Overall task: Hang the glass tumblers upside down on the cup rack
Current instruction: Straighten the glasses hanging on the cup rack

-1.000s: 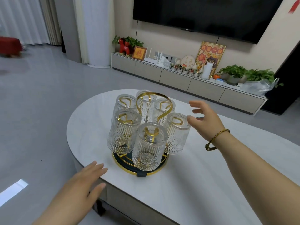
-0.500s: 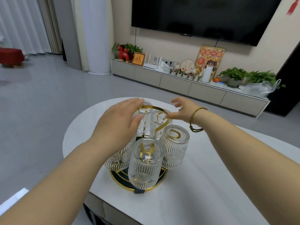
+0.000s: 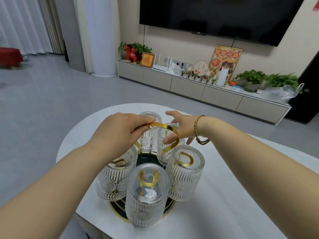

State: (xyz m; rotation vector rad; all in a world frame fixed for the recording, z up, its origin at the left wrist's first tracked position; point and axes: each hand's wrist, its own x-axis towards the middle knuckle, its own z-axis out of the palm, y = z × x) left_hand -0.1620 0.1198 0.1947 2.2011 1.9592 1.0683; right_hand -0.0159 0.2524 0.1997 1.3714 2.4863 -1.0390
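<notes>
Several ribbed glass tumblers hang upside down on the gold pegs of a round cup rack [image 3: 170, 210] on the white table [image 3: 229, 200]. The nearest tumbler [image 3: 146, 197] faces me, with one to its right [image 3: 185, 176] and one to its left [image 3: 114, 180]. Two more [image 3: 149, 140] stand at the back. My left hand [image 3: 120, 133] is closed on the rack's gold loop handle [image 3: 164, 126] from the left. My right hand [image 3: 183, 126] is spread open by the handle's right side, fingers reaching over the back right tumbler [image 3: 164, 153]. Whether they touch the glass I cannot tell.
The rack stands near the table's rounded left end, close to the front edge. The table top stretches away to the right. Beyond lie grey floor, a low TV cabinet [image 3: 203, 90] with plants and ornaments, and a wall-mounted screen [image 3: 224, 16].
Both hands came up from the table's sides to the rack's top. My left hand has closed on the gold handle, and my right hand has settled by the handle's right side.
</notes>
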